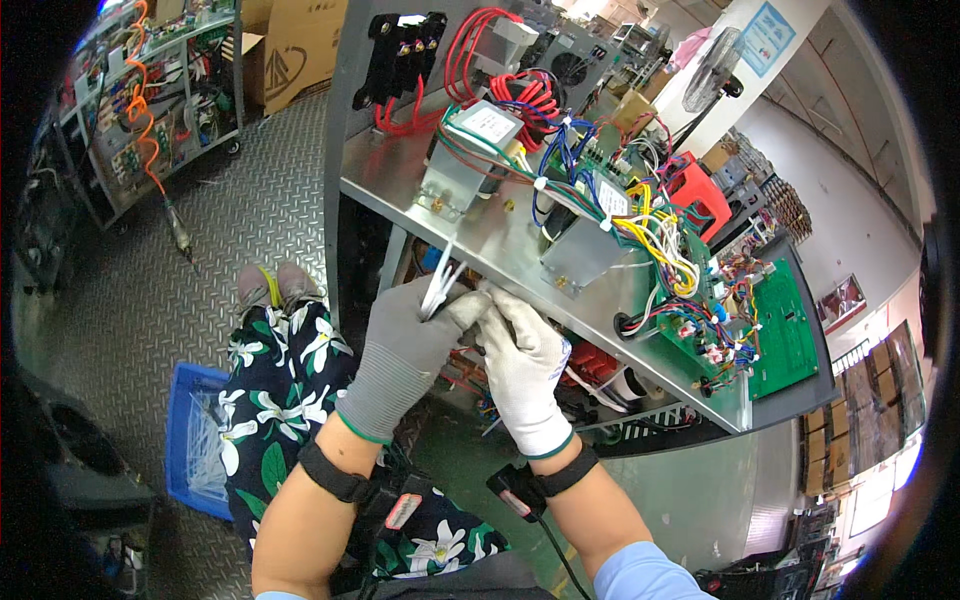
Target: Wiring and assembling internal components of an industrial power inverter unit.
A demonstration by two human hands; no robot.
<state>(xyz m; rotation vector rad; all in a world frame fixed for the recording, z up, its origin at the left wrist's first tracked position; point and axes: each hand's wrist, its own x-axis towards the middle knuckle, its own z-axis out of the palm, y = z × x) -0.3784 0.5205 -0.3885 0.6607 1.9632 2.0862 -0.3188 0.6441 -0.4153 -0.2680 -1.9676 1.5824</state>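
Observation:
My left hand [405, 345], in a grey glove, is closed around a few white cable ties [440, 285] that stick up past its fingers. My right hand [522, 365], in a white glove, has its fingertips pinched against those of the left. Whatever lies between the fingertips is hidden. Both hands are at the front edge of a metal chassis [520, 262]. On this chassis sit two silver metal boxes, one at the left [470, 150] and one nearer the middle [590, 250], with bundled wires [665, 250] running between them.
A green circuit board [782, 325] is at the chassis's right end. Red cables [525, 95] coil at its back. On the floor at left stands a blue bin [182, 430] with pale strips inside. An orange coiled cord [145, 110] hangs with a tool by a cart [160, 100].

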